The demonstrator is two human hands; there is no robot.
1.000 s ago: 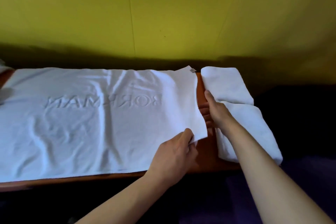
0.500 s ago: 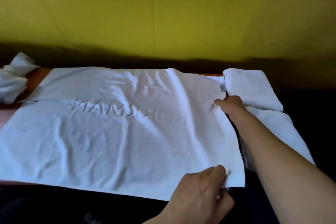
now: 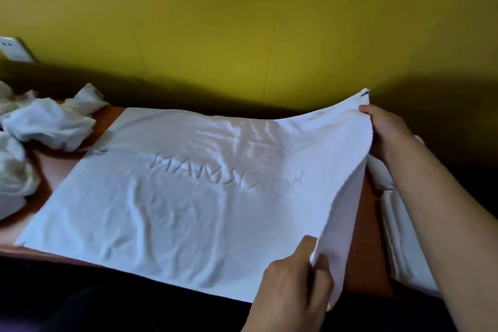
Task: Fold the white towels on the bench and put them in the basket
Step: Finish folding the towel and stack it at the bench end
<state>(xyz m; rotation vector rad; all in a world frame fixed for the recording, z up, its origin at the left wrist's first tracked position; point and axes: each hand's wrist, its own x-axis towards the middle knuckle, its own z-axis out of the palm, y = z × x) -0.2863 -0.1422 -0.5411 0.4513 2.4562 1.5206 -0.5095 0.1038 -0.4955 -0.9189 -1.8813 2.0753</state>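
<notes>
I see the large white terry towel with embossed lettering (image 3: 188,191) spread flat on the reddish-brown wooden bench (image 3: 363,213). My left hand (image 3: 293,277) pinches the towel's near right corner, thumb on top. My right hand (image 3: 388,132) grasps the towel's far right corner and holds it raised off the bench. Right of the towel, a folded white towel (image 3: 404,240) lies on the bench under my right forearm. Left of the towel sits a pile of crumpled white towels (image 3: 45,121).

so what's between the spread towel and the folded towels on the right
In the head view, a bare strip of the wooden bench separates the spread towel from the folded towels.
</notes>
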